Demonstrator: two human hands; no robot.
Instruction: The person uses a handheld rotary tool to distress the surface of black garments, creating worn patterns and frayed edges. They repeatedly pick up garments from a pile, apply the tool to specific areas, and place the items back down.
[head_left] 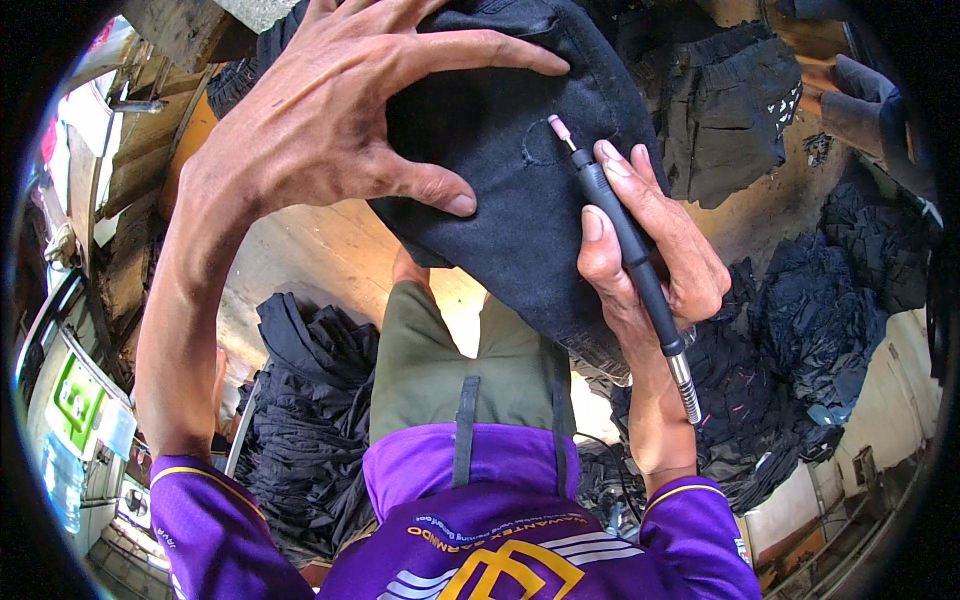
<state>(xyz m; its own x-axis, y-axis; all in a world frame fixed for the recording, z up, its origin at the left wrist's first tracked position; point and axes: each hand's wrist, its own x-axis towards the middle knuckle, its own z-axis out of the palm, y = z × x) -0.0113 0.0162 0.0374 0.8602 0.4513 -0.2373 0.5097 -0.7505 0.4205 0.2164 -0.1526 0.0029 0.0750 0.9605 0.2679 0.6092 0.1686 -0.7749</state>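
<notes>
In front of me a dark denim garment [470, 120] is stretched taut, with a curved worn line on its surface. My left hand [350, 110] lies spread across its upper left part, thumb and forefinger wide apart on the cloth. My right hand [660, 235] grips a black pen-shaped rotary grinder [625, 220] with a metal spring sleeve at its lower end. The pink grinding tip [558, 127] points up and left, over or at the worn line; I cannot tell whether it touches. What holds the garment up from beneath is hidden.
Dark cloth is heaped at the lower left [310, 410] and on the right [815, 310]. More black garments [725, 110] lie at the upper right. A green and white object [78, 395] and a clear plastic bottle [62, 480] are at far left. A thin cable [622, 470] runs below my right forearm.
</notes>
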